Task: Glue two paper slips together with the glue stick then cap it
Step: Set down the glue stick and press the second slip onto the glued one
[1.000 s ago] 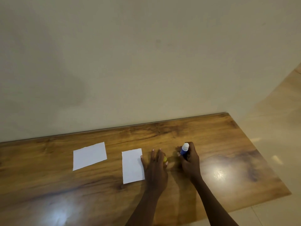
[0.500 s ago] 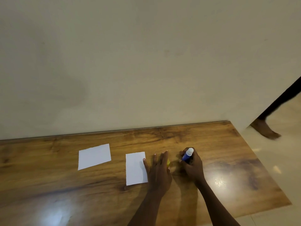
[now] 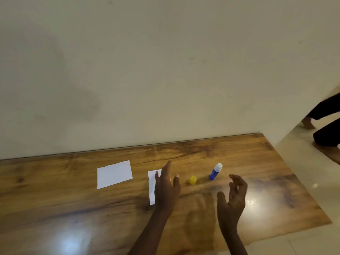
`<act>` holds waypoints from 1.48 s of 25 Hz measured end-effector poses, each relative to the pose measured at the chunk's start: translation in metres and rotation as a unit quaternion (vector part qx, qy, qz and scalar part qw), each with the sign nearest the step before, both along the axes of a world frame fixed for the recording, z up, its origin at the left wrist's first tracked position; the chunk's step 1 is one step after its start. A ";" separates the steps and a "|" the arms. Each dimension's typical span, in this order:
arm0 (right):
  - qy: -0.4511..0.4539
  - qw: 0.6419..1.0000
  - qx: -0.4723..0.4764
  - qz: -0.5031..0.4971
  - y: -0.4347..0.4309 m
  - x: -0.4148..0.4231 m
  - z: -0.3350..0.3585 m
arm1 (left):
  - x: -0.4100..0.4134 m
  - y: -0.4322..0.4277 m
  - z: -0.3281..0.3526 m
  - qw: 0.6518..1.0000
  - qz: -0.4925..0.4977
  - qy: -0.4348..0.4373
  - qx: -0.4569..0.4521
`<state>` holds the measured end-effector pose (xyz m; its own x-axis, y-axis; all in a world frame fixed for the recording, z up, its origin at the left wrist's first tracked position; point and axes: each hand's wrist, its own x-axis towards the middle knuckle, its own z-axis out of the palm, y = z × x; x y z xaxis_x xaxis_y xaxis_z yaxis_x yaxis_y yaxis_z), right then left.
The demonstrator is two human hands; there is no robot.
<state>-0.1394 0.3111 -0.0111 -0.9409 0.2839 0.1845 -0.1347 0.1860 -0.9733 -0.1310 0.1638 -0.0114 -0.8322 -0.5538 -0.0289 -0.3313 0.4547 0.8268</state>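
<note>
Two white paper slips lie on the wooden table (image 3: 184, 227). The left slip (image 3: 114, 174) lies free. My left hand (image 3: 167, 188) hovers flat over the right slip (image 3: 152, 186), fingers apart, hiding its right part. A blue glue stick (image 3: 215, 171) with its white top exposed stands upright, uncapped. Its yellow cap (image 3: 193, 180) stands on the table between the hand and the stick. My right hand (image 3: 233, 197) is raised, empty, fingers spread, a little in front and to the right of the glue stick.
A plain wall (image 3: 165, 70) runs along the table's far edge. The table ends at the right over a pale tiled floor (image 3: 312, 181), where another person's legs and bare feet (image 3: 325, 137) are seen at the far right.
My right hand has let go of the glue stick, which now stands alone, and pulled back toward me. My left hand has lifted, uncovering the yellow cap. The other person has stepped further into view.
</note>
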 end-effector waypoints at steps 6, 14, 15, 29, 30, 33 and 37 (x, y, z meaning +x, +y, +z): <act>-0.199 0.912 0.305 0.187 -0.106 0.023 -0.010 | 0.033 -0.049 0.007 0.989 0.148 -0.026 0.005; -0.358 0.867 0.322 0.131 -0.148 0.004 0.003 | 0.038 -0.057 0.007 0.972 0.171 -0.091 0.131; -0.361 0.870 0.309 0.132 -0.147 0.003 0.003 | 0.039 -0.058 0.007 0.971 0.170 -0.092 0.137; -0.130 0.925 0.151 0.325 -0.177 -0.022 0.029 | 0.101 -0.173 0.012 0.967 0.243 0.037 0.062; -0.145 0.917 0.144 0.342 -0.182 -0.025 0.027 | 0.104 -0.177 0.008 0.969 0.238 0.038 0.048; -0.143 0.906 0.161 0.366 -0.195 -0.037 0.020 | 0.107 -0.189 -0.005 0.977 0.212 0.030 0.008; -0.171 0.894 0.150 0.387 -0.215 -0.054 0.019 | 0.107 -0.196 -0.022 0.987 0.155 0.023 -0.021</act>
<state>-0.1938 0.0963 0.0080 -0.8503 -0.4899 -0.1925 -0.0405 0.4256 -0.9040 -0.0244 -0.0322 -0.0336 -0.6222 -0.7822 0.0326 -0.4227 0.3708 0.8269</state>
